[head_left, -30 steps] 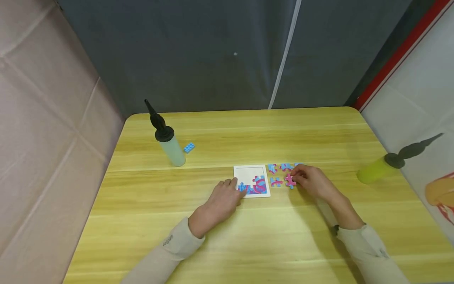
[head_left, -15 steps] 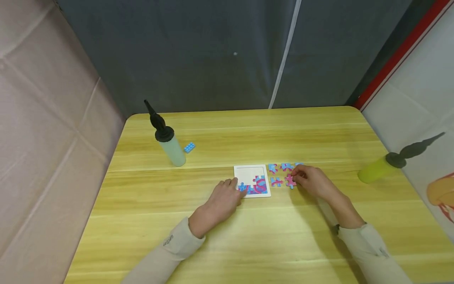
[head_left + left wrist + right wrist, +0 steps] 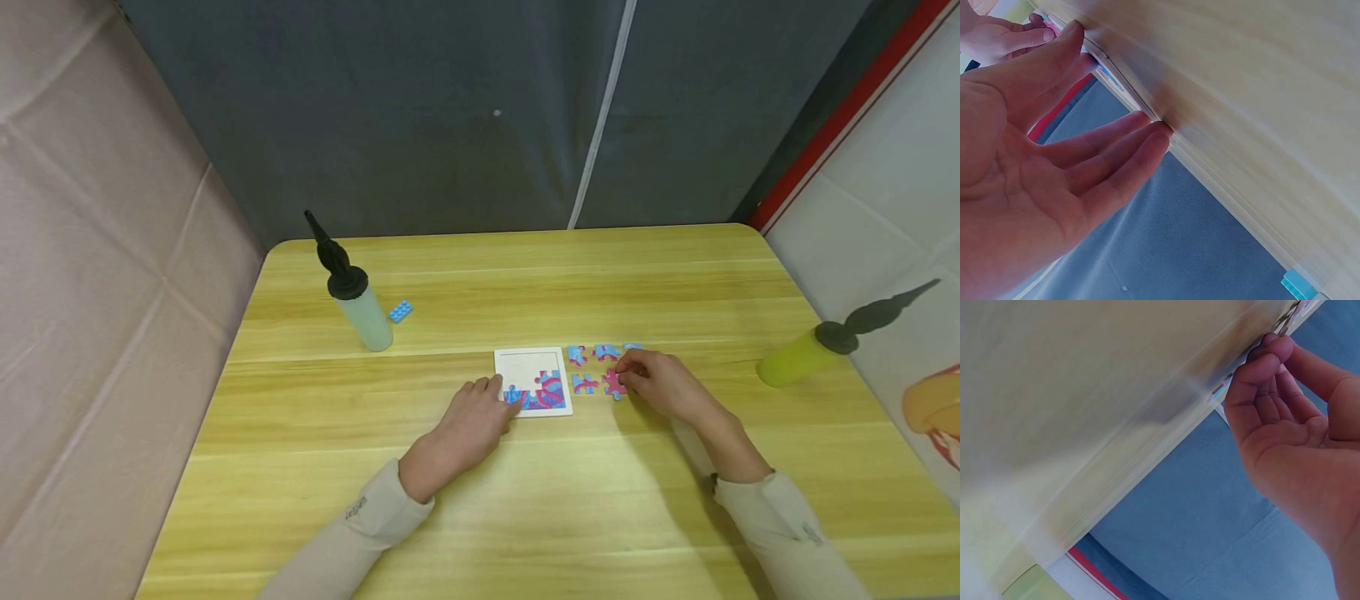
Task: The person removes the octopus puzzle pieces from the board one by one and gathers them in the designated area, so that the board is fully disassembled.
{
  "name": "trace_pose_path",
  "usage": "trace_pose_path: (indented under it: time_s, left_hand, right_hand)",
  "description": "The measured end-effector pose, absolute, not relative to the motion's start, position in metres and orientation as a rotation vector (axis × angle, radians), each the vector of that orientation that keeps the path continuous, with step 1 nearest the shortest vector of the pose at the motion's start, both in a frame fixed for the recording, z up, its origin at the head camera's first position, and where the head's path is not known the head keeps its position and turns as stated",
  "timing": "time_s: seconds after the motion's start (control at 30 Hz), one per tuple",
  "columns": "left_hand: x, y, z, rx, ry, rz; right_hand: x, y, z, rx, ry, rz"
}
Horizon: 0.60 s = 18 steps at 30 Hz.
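Well left of a white puzzle tray (image 3: 519, 368) and farther back are a pale green, black-topped bottle (image 3: 366, 317) and a blue toy brick (image 3: 401, 312); far to its right, a yellow-green bottle (image 3: 795, 360). Loose puzzle pieces (image 3: 577, 356) lie just right of the tray, one partly hidden by the right hand (image 3: 663, 384), whose thumb and finger pinch a pink piece (image 3: 612, 382) there. The left hand (image 3: 467, 425), fingers loosely extended, grips nothing and touches the tray's left side.

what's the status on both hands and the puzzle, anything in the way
Left hand touching white square puzzle frame, partly filled. Right hand pinching pink jigsaw piece outside frame. Blue-and-pink jigsaw piece lying between those two.
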State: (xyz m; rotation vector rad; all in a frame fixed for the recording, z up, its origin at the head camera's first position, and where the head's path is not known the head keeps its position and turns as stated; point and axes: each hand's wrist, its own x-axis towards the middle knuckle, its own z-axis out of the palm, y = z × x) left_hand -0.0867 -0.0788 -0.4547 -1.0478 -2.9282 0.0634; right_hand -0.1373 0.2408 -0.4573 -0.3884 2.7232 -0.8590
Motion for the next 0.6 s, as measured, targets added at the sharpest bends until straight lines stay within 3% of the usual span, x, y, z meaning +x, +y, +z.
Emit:
trace_pose_path:
  time_s: [0.6]
  left_hand:
    - [-0.087,-0.08,-0.455,-1.065,-2.949,0.053]
  right_hand:
    - [-0.135,0.224,-0.452,-0.425,2.688,-0.968]
